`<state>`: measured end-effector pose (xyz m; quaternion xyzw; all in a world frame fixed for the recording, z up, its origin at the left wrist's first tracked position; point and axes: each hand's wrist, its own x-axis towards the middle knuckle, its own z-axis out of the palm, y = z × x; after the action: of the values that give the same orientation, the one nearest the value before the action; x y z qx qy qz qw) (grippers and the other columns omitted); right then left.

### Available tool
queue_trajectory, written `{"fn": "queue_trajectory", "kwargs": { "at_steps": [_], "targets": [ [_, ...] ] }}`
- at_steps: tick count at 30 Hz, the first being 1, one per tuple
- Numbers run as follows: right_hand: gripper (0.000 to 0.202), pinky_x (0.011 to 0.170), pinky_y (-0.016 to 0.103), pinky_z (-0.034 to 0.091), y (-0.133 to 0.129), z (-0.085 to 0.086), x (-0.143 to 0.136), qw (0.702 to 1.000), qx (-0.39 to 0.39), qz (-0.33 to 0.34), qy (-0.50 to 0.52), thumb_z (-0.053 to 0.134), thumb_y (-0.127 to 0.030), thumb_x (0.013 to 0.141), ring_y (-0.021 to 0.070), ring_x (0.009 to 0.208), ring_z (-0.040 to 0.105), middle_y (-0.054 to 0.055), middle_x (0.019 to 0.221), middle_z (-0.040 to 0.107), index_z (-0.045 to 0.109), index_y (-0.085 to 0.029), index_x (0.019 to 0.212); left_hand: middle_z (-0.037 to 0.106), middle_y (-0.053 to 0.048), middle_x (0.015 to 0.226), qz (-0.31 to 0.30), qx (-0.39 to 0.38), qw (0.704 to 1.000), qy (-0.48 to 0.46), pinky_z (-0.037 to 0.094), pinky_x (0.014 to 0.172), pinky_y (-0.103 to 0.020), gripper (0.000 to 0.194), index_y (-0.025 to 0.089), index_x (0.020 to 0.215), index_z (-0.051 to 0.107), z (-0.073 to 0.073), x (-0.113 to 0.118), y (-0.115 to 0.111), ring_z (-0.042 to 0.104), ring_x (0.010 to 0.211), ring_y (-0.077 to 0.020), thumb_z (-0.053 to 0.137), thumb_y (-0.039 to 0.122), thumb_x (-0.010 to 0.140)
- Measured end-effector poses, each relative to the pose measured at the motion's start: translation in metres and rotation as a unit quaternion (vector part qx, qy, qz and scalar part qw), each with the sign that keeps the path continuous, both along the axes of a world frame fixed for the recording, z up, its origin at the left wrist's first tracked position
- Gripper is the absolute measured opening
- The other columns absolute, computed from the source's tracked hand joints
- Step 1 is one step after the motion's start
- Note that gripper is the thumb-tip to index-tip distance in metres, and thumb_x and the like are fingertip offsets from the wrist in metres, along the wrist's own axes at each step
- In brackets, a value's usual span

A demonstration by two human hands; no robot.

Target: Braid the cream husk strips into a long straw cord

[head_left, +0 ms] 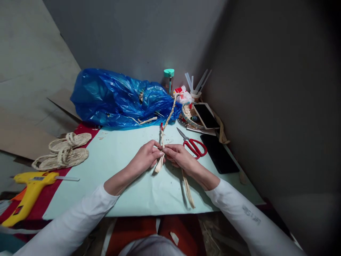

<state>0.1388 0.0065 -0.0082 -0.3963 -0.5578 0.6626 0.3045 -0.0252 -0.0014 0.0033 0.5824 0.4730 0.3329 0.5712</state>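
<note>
A pale braided fibre cord (170, 112) runs from beside the blue bag down to both hands, with a red tie near its middle. My left hand (146, 154) pinches the braid's lower end from the left, fingers closed. From the right, my right hand (179, 155) closes its fingertips on the strands at the same spot, almost touching my left. One loose flat strand (159, 166) hangs between the hands; another strand (188, 190) trails below my right hand toward the table's front edge. Red-handled scissors (195, 147) lie just right of my right hand.
A blue plastic bag (114, 99) fills the table's back left. Woven slippers (64, 153) and a yellow glue gun (32, 188) lie left. A white-framed phone (206, 115), black tablet (220, 153), green-lidded jar (168, 80) and cup of sticks (195, 94) stand or lie behind and right.
</note>
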Motion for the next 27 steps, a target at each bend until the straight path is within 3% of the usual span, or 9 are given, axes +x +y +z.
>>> {"fn": "queue_trajectory", "kwargs": {
  "at_steps": [3,8,11,15,18,22,24,27],
  "targets": [
    [0.033,0.042,0.022,0.014,0.001,-0.001,0.004,0.997,0.059,-0.023,-0.047,0.053,-0.042,0.084,0.0055,0.044,0.023,-0.008,0.052,0.029,0.044,-0.017,0.064,0.062,0.0,0.057,-0.016,0.03,0.997,0.066,0.025,0.039,-0.018,0.013,0.015,0.076,0.053,0.008,-0.005,0.0,0.037,0.036,-0.0043,0.054,0.028,0.08],
    [0.033,0.05,0.022,0.026,0.003,-0.007,0.004,0.985,0.151,-0.037,-0.077,0.05,-0.034,0.085,0.0077,0.051,0.035,-0.003,0.053,0.046,0.051,-0.015,0.058,0.065,-0.005,0.064,-0.057,-0.048,0.997,0.011,0.027,0.035,-0.018,0.016,0.015,0.075,0.053,0.016,-0.004,-0.005,0.045,0.037,-0.0067,0.052,0.03,0.081],
    [0.029,0.049,0.022,0.025,0.001,-0.009,0.003,0.994,0.1,-0.039,-0.027,0.052,-0.034,0.083,0.0079,0.05,0.036,-0.002,0.053,0.047,0.058,-0.013,0.064,0.064,-0.004,0.065,-0.076,-0.003,0.996,0.053,0.033,0.038,-0.021,0.014,0.018,0.08,0.053,0.009,0.007,-0.017,0.052,0.039,-0.0107,0.049,0.03,0.084],
    [0.027,0.045,0.022,0.019,0.0,-0.005,0.003,0.998,-0.006,-0.056,0.038,0.059,-0.037,0.078,0.0062,0.044,0.029,-0.005,0.048,0.042,0.065,-0.01,0.08,0.06,-0.002,0.063,-0.039,0.184,0.964,0.186,0.035,0.052,-0.024,0.011,0.019,0.076,0.06,0.001,0.02,-0.03,0.05,0.047,-0.0119,0.051,0.02,0.082],
    [0.028,0.045,0.022,0.015,-0.001,-0.001,0.003,0.996,-0.03,-0.067,0.051,0.063,-0.035,0.076,0.0053,0.043,0.024,-0.008,0.048,0.036,0.065,-0.01,0.088,0.058,-0.002,0.06,-0.017,0.227,0.952,0.203,0.032,0.058,-0.026,0.015,0.019,0.067,0.063,0.005,0.018,-0.028,0.048,0.053,-0.0138,0.057,0.023,0.08],
    [0.023,0.046,0.021,0.017,-0.003,0.001,0.003,0.996,-0.027,-0.049,0.066,0.06,-0.037,0.079,0.0054,0.048,0.028,-0.005,0.06,0.043,0.061,-0.014,0.079,0.056,-0.001,0.062,0.091,0.183,0.971,0.125,0.033,0.061,-0.025,0.021,0.018,0.063,0.059,0.011,0.005,-0.011,0.048,0.061,-0.0143,0.06,0.031,0.08],
    [0.024,0.047,0.021,0.019,-0.005,0.002,0.003,0.997,-0.014,-0.025,0.068,0.058,-0.038,0.082,0.0059,0.051,0.03,-0.003,0.064,0.045,0.057,-0.015,0.075,0.057,0.0,0.068,0.083,0.107,0.99,0.05,0.037,0.062,-0.024,0.013,0.018,0.077,0.058,0.009,0.002,-0.001,0.052,0.065,-0.0142,0.062,0.031,0.078],
    [0.025,0.049,0.021,0.02,-0.007,0.002,0.002,0.997,0.016,0.001,0.07,0.054,-0.038,0.085,0.0064,0.053,0.03,-0.003,0.067,0.045,0.053,-0.015,0.075,0.058,0.001,0.07,0.055,-0.012,0.996,-0.069,0.042,0.063,-0.025,0.024,0.018,0.092,0.051,0.002,0.002,0.007,0.057,0.065,-0.0138,0.064,0.03,0.076]
  ]
}}
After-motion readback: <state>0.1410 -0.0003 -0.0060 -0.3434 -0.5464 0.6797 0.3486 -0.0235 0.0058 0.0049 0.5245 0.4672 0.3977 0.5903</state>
